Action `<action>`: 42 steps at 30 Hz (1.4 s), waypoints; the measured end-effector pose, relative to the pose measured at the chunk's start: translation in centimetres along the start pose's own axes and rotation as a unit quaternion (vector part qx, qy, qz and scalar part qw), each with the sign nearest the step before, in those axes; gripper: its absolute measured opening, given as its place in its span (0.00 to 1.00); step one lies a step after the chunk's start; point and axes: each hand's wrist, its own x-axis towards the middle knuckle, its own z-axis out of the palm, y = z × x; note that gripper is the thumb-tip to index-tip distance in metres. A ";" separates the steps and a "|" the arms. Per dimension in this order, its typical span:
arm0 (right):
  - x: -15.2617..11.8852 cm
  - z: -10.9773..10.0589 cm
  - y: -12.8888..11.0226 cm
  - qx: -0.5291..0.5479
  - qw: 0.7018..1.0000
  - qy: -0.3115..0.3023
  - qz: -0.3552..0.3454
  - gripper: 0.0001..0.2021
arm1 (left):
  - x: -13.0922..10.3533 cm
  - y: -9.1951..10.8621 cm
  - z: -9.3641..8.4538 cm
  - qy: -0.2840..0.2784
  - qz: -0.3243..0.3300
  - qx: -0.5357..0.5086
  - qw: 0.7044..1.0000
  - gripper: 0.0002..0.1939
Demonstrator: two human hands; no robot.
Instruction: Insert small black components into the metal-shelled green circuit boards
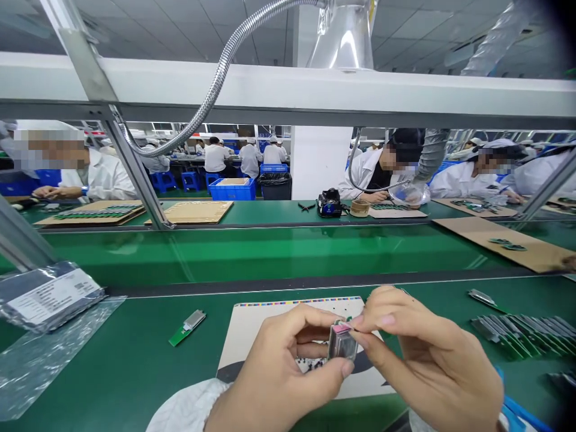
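In front of me my left hand point(288, 366) grips a small silvery block with a pink top point(344, 343) between thumb and fingers. My right hand point(427, 351) is closed in a pinch at the block's upper right corner. Whatever is between those fingertips is too small to name. Beneath the hands lies a pale board point(245, 327) with a coloured strip along its far edge and small dark bits scattered on it. On the green table to the left rests a single green circuit board with a metal can point(188, 327).
Several similar circuit boards point(522, 336) lie in a row at right, with a blue object point(517, 414) nearer me. At left sits a labelled silver bag point(49, 297) on clear plastic. A green conveyor belt point(288, 252) runs beyond. People in white work across it.
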 end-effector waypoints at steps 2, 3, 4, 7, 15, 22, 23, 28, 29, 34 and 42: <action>0.2 0.1 -0.2 -0.013 1.000 -0.003 0.002 0.18 | -0.1 0.0 0.0 0.002 0.008 0.000 1.000 0.11; 0.3 0.2 -0.2 -0.020 1.000 0.000 -0.002 0.18 | -0.1 0.0 0.0 0.004 0.009 0.002 1.000 0.11; 0.3 0.2 -0.2 -0.028 1.000 0.005 -0.012 0.19 | -0.2 0.0 0.0 0.005 0.011 0.004 1.000 0.11; 0.2 0.2 -0.2 -0.054 0.997 0.018 -0.049 0.20 | -0.3 0.0 0.0 0.009 0.014 0.012 1.000 0.11; 0.4 0.1 -0.5 -0.071 0.995 -0.004 -0.063 0.16 | -0.3 0.2 0.0 0.014 0.009 0.023 1.000 0.11; 0.7 0.0 -0.6 -0.093 0.992 -0.011 -0.084 0.17 | -0.2 0.6 0.2 0.021 0.007 0.028 0.999 0.10; 0.7 -0.1 -0.6 -0.098 0.991 -0.013 -0.088 0.17 | -0.2 0.6 0.2 0.021 0.006 0.028 0.999 0.10; 0.6 0.1 -0.7 -0.115 0.989 -0.009 -0.089 0.16 | -0.3 0.6 0.2 0.024 0.016 0.039 0.999 0.10; 0.5 0.1 -0.7 -0.117 0.989 -0.004 -0.088 0.16 | -0.3 0.6 0.2 0.024 0.017 0.040 0.999 0.10; 0.4 0.2 -0.7 -0.115 0.990 0.003 -0.081 0.17 | -0.3 0.7 0.2 0.028 0.017 0.047 0.998 0.11; 0.4 0.2 -0.4 -0.077 0.996 -0.005 -0.053 0.14 | -0.5 0.8 0.2 0.028 0.023 0.061 0.998 0.11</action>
